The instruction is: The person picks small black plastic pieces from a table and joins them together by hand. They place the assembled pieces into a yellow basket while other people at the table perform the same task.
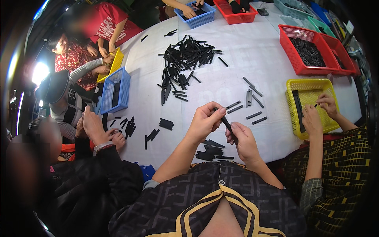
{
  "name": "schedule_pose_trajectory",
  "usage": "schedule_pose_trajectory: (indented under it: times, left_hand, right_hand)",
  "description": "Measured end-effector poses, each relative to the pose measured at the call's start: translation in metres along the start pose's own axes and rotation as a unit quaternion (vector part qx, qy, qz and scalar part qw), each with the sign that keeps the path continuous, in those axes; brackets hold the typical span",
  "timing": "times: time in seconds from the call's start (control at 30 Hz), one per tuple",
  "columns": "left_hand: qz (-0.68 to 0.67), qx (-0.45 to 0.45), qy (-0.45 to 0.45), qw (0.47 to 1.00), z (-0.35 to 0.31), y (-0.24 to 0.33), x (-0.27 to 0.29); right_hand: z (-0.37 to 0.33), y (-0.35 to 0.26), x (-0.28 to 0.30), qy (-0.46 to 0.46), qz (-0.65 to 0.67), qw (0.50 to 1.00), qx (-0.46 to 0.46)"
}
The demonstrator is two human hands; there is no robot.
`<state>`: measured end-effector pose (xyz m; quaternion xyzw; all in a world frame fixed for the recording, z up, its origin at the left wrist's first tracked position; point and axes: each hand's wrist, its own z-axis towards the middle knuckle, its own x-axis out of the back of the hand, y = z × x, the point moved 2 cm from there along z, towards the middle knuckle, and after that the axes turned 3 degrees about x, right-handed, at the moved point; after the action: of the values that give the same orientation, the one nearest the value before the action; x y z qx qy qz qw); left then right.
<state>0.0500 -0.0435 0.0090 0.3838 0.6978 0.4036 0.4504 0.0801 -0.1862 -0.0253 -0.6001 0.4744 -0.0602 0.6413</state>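
Between my two hands is a narrow black plastic strip (227,125), tilted down to the right. My left hand (204,121) pinches its upper end between thumb and fingers. Around the lower end my right hand (244,143) is closed, with the fingertips partly hidden. Just below my hands, near my body, lies a small heap of flat black pieces (211,152). Several slim black strips (256,115) are spread on the table to the right of my left hand, some of them in pairs.
A large pile of black strips (185,55) covers the far middle of the white table (146,71). A yellow basket (291,110), a red basket (290,59) and a blue basket (123,93) stand along the edges. Co-workers' hands (314,118) work on both sides and beyond.
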Motion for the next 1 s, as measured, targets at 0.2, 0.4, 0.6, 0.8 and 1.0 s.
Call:
schedule_pose_trajectory:
  times: [0.2, 0.4, 0.6, 0.8, 1.0]
  left_hand:
    - [-0.004, -0.02, -0.024, 1.0, -0.001, -0.002, 0.003]
    - [-0.006, -0.022, -0.025, 0.999, -0.004, 0.001, 0.002]
    - [0.013, -0.04, -0.032, 0.999, -0.006, -0.002, 0.003]
    - [0.032, -0.059, -0.033, 0.997, -0.005, -0.009, 0.007]
    - [0.047, -0.065, -0.022, 0.997, -0.003, -0.013, 0.006]
  right_hand:
    - [-0.005, -0.009, -0.002, 0.021, 0.053, 0.998, -0.003]
    - [-0.007, -0.019, -0.006, 0.021, 0.036, 0.999, 0.011]
    - [-0.006, -0.01, -0.002, 0.014, -0.093, 0.995, 0.013]
    - [-0.011, -0.01, -0.004, 0.031, -0.14, 0.989, 0.041]
    - [-0.009, -0.006, 0.001, 0.05, -0.141, 0.988, 0.039]
